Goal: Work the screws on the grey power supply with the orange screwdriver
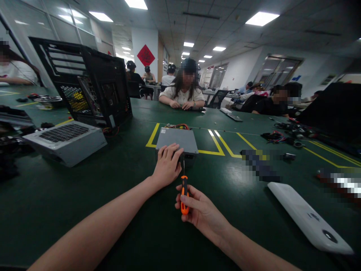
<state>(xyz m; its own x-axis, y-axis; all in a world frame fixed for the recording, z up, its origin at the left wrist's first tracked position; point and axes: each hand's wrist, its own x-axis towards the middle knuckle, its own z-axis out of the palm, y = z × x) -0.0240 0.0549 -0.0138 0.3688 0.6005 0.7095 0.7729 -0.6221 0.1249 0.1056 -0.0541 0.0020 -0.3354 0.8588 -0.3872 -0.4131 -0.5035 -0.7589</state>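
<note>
A grey metal computer power supply unit (177, 140) lies on the green table in front of me, its bundle of coloured wires at the far side. My left hand (168, 163) grips its near edge, fingers bent over the top face; the part beneath my palm is hidden. In my right hand (194, 205) is a screwdriver (184, 195) with an orange and black handle, fingers and thumb wrapped round it. Its thin shaft points away from me to the near side of the power supply unit. Whether the tip sits in a screw I cannot tell.
At left stand an open black computer case (96, 82) and a second grey power supply unit (70, 141). A white elongated device (307, 216) lies at right, near loose cables (278, 135). Yellow tape (211, 152) marks the table. Across it sits a person (182, 92).
</note>
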